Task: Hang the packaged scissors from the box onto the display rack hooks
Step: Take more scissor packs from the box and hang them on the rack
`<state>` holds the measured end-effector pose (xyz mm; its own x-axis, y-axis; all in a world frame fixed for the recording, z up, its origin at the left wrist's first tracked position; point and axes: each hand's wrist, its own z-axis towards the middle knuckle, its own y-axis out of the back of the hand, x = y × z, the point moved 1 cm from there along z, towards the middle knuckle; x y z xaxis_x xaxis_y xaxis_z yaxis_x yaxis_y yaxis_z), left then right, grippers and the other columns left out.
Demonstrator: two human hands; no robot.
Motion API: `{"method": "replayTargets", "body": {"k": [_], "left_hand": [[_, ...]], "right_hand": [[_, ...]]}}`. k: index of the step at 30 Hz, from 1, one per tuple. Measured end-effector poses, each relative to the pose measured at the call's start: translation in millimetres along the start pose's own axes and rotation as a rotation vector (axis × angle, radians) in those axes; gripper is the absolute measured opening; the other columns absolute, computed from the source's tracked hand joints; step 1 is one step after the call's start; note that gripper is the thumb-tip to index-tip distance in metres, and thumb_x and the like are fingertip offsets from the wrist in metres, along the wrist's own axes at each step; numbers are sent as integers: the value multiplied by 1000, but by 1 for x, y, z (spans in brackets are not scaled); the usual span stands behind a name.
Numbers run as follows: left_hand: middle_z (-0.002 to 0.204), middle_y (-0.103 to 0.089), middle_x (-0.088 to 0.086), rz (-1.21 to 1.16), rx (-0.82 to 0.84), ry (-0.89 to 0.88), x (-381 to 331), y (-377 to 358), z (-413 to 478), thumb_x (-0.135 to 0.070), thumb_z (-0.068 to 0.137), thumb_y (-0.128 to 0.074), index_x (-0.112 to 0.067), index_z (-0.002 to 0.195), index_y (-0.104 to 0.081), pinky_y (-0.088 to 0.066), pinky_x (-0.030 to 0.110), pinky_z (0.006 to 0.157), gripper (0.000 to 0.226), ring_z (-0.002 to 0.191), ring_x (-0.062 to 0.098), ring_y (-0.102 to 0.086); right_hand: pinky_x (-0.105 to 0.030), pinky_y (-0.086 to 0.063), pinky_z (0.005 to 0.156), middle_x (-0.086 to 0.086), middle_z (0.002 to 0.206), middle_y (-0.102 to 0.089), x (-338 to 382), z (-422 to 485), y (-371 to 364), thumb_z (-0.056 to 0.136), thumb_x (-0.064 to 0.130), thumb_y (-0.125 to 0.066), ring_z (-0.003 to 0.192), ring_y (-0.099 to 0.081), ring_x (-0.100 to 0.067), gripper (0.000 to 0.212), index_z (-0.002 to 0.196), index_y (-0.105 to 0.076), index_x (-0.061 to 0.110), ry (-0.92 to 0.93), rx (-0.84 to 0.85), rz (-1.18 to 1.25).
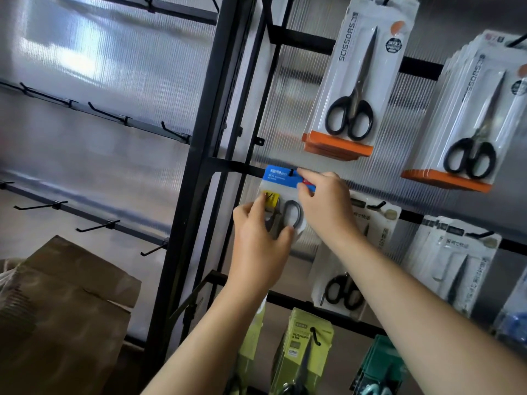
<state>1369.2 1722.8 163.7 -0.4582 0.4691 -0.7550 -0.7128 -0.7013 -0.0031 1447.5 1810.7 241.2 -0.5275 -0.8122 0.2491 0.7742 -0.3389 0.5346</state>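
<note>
At rack's middle rail (236, 166): blue-topped scissors pack (281, 178) on hook (291, 173), tip through header hole. Left hand (261, 238) grips pack's lower part; right hand (325, 203) pinches header's right end. Cardboard box (65, 295) lower left.

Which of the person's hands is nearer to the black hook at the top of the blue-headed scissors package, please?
Right. The right hand pinches the blue header of the package just beside the hook; the left hand grips the package lower down, below the hook.
</note>
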Motion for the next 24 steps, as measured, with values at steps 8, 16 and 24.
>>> {"method": "replayTargets", "body": {"k": [8,16,24], "left_hand": [[137,-35,1,315,0,24,10,-3,10,-25,92,-63,-18,146,-33,-41,25,95,62,120,19,-45],[155,-25,2,542,37,-20,33,-4,-3,-37,94,-57,-31,154,-13,-42,41,103,74,136,28,-29],[158,-18,16,683,54,-147,48,-5,-34,-44,92,-56,-28,155,-11,-43,45,101,78,139,35,-29]], "right_hand": [[-23,-42,83,-4,130,-39,-1,-9,-11,94,40,-60,106,-49,-16,50,139,-52,20,-14,25,-128],[-35,-50,80,-1,132,-42,-9,-10,-12,92,50,-57,112,-53,-22,54,140,-48,28,55,18,-269],[-42,-39,104,-2,157,-21,-21,-44,-14,93,53,-52,139,-31,-25,73,154,-20,29,59,80,-230]]}}
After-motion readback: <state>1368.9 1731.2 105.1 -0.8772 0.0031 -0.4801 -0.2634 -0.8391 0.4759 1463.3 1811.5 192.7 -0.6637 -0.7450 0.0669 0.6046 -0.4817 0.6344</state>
